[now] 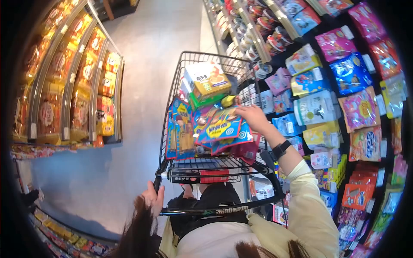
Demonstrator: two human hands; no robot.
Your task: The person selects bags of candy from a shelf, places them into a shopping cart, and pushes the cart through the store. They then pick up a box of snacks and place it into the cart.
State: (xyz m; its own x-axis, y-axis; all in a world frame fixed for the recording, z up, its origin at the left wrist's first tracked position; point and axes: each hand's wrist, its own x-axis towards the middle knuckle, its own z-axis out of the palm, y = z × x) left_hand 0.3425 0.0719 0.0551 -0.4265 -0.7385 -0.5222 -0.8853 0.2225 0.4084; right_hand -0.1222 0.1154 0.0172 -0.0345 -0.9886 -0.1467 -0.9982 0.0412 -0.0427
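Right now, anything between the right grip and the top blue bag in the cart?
Nothing visible: the right grip is at the bag's upper right edge. Other bags lie underneath, not between.

Right hand [252, 118] outstretched, left hand [150, 198] nearer body

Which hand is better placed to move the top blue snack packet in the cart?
Probably the right hand: its fingers are on the blue snack packet, while the left hand is farther back, beside the cart handle.
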